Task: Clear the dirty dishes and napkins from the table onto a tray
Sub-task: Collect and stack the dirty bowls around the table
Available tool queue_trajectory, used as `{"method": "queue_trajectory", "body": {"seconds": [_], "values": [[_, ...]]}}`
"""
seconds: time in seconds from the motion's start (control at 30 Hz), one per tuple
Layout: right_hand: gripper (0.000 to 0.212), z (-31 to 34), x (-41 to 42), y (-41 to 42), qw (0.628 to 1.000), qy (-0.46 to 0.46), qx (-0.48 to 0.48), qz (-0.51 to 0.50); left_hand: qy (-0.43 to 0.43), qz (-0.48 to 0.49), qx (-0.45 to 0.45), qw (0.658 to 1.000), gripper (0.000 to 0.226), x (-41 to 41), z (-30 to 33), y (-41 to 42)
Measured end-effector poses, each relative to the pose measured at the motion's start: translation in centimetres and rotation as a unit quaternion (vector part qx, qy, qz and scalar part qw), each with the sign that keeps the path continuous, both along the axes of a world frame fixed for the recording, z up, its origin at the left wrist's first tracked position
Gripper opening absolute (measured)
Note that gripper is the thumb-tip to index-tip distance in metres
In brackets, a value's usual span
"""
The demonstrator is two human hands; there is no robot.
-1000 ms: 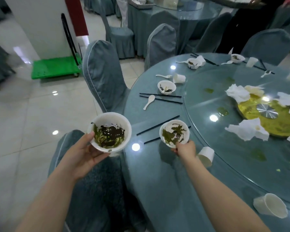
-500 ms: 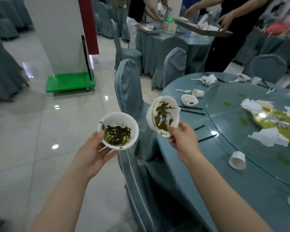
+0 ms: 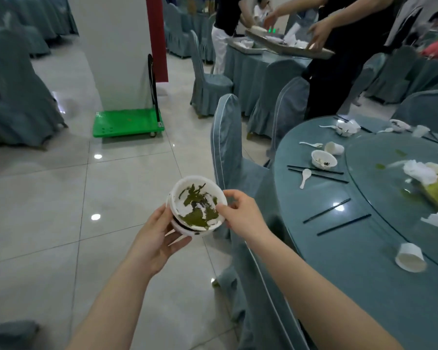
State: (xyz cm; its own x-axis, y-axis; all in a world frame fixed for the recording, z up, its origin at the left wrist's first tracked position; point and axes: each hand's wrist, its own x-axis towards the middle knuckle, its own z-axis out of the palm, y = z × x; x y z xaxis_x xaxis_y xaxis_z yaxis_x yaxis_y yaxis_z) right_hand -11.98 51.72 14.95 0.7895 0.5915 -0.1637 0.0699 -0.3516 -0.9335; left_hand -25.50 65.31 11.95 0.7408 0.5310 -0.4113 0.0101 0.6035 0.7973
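The right hand (image 3: pixel 240 213) is pinching the top bowl's (image 3: pixel 197 202) rim, seating it tilted into the lower bowl (image 3: pixel 187 229) that the left hand's (image 3: pixel 157 236) curled fingers are cupping beneath, left of the table (image 3: pixel 364 248).

A white bowl (image 3: pixel 197 203) smeared with green leaves sat tilted inside a second white bowl (image 3: pixel 187 229), thumb on its near rim. On the table (image 3: pixel 359 248) beyond the fingers lay another bowl (image 3: pixel 323 159), tipped cups (image 3: pixel 410 257), napkins (image 3: pixel 419 171).
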Motion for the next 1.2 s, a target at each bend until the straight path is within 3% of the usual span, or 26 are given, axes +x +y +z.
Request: {"method": "queue_trajectory", "body": {"seconds": [0.07,0.23,0.57,0.73,0.9,1.1,1.2], "values": [[0.032,-0.5,0.8,1.5,1.0,0.009,-0.014,-0.003,0.01,-0.014,0.0,1.0,0.027,0.8,-0.4,1.5],[0.014,-1.2,4.9,5.3,0.989,0.145,0.035,-0.02,0.033,-0.033,-0.013,0.999,0.033,5.3,-0.6,6.2],[0.018,-2.4,18.0,11.1,0.956,0.253,0.113,-0.098,0.026,-0.196,0.046,0.979,0.068,19.2,1.0,15.0],[0.017,-2.8,22.9,11.9,0.938,0.275,0.159,-0.138,0.031,-0.236,-0.01,0.971,0.044,26.0,1.0,17.4],[0.014,-3.0,27.7,13.3,0.926,0.263,0.161,-0.217,0.053,-0.301,0.0,0.952,0.026,34.1,1.2,19.7],[0.024,-2.7,31.8,15.2,0.902,0.244,0.194,-0.299,0.035,-0.395,0.018,0.918,0.031,43.0,1.7,22.2],[0.039,-3.0,33.3,15.1,0.874,0.231,0.24,-0.354,0.042,-0.413,0.013,0.909,0.036,46.7,1.3,22.6]]}}
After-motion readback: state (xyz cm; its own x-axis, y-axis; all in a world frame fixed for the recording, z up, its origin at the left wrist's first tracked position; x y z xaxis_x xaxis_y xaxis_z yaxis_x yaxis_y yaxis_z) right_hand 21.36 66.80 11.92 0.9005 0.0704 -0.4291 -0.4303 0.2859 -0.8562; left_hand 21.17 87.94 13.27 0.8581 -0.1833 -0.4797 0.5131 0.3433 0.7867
